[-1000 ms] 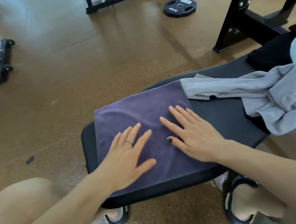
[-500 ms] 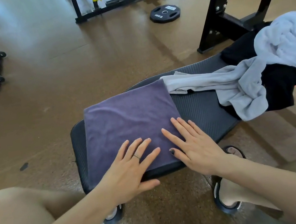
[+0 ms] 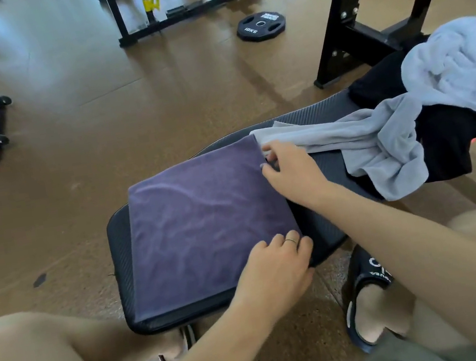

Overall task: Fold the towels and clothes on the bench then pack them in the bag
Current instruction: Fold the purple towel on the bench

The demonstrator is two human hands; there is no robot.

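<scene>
Head view, looking down: the black padded bench (image 3: 325, 229) runs from the near left to the far right, and the step in hand looks like another fold of the purple towel (image 3: 202, 217), which lies flat on the bench's near end as a squarish panel. Past it, well to the right, sits the unfolded heap: a black garment (image 3: 448, 140), a grey garment (image 3: 380, 139) with one limb stretched out until it touches the towel's far right corner, and a pale blue towel (image 3: 456, 67) bunched on top. No bag shows in this frame.

The right hand (image 3: 288, 169) is at that far right corner, fingers curled as if pinching the edge, though the tips are blurred and partly hidden, so I cannot tell whether the grey cloth is caught too. The left hand (image 3: 278, 264) has fingers curled over the near right corner.

To fold well, I would judge both corners should be lifted together, kept free of the grey limb, carried level across to the left edge, matched there, then smoothed flat.
</scene>
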